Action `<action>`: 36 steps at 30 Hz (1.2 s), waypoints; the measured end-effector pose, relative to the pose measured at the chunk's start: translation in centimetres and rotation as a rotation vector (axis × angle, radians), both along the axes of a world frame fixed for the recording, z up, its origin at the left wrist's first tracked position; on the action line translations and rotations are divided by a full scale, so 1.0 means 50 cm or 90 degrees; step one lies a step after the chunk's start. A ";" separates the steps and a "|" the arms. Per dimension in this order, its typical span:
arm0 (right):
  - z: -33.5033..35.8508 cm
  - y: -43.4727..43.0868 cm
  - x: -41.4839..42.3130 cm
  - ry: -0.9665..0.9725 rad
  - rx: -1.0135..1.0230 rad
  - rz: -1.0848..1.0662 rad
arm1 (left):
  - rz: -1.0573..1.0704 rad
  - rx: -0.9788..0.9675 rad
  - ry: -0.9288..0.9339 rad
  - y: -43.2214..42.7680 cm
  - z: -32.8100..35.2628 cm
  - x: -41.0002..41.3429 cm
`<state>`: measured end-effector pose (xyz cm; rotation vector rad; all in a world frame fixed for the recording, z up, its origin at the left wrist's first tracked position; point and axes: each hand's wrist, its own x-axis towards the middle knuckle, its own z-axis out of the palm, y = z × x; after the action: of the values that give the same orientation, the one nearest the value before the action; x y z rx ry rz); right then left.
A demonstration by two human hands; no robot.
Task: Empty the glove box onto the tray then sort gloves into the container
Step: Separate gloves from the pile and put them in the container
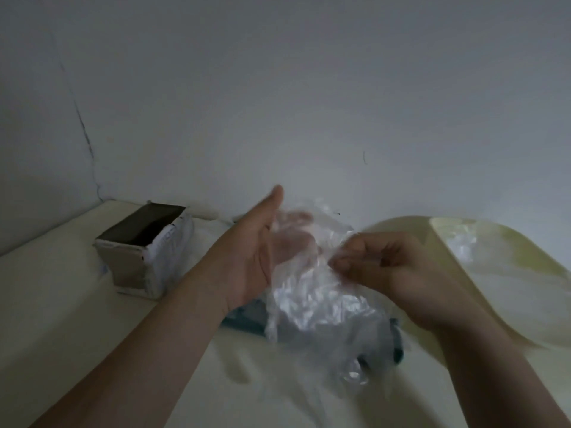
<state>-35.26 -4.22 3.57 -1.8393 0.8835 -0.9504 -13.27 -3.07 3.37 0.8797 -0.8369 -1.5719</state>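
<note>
We are working over a pale cream tabletop (61,319) that is running up against a plain white wall (278,88). At the far left a small open-topped cardboard glove box (145,251) is standing upright on the tabletop, well apart from both hands. Its inside is showing dark, and its white outer sides are carrying faint print that is too blurred for us to read. Moving rightward, our left hand (253,251) is reaching forward with the palm turned to the right, the thumb pointing up and the fingers stretched out. The fingertips are lying behind a crumpled clear thin plastic glove (309,298), so the hand is spread rather than closed. The clear thin plastic glove is hanging between the two hands, raised above the tabletop, and we cannot tell whether it is one glove or several clinging together. Beneath it a flat dark teal object (244,319) is lying on the tabletop, mostly hidden by the film. Next, our right hand (392,267) is curling its fingers and pinching the right edge of the glove, close to the left hand's fingers. At the far right a pale yellow rounded plastic tray (509,273) is sitting just beyond the right hand, with another scrap of clear plastic film (463,245) lying inside it.
</note>
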 end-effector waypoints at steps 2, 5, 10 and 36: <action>-0.009 -0.010 -0.001 -0.031 0.043 -0.069 | -0.006 0.009 0.025 0.002 -0.004 -0.006; -0.015 -0.016 -0.004 -0.037 0.079 -0.093 | -0.051 0.008 -0.061 -0.006 -0.039 -0.018; -0.012 -0.020 -0.010 -0.018 0.046 -0.146 | -0.011 0.020 -0.058 -0.019 -0.063 -0.020; 0.068 -0.182 -0.367 0.661 -0.188 -0.386 | -0.149 -0.189 -0.169 0.025 0.154 -0.221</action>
<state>-53.63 -13.31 6.98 -2.3891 2.1012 -0.3942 -24.32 -1.83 11.07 0.8052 -1.3671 -1.4944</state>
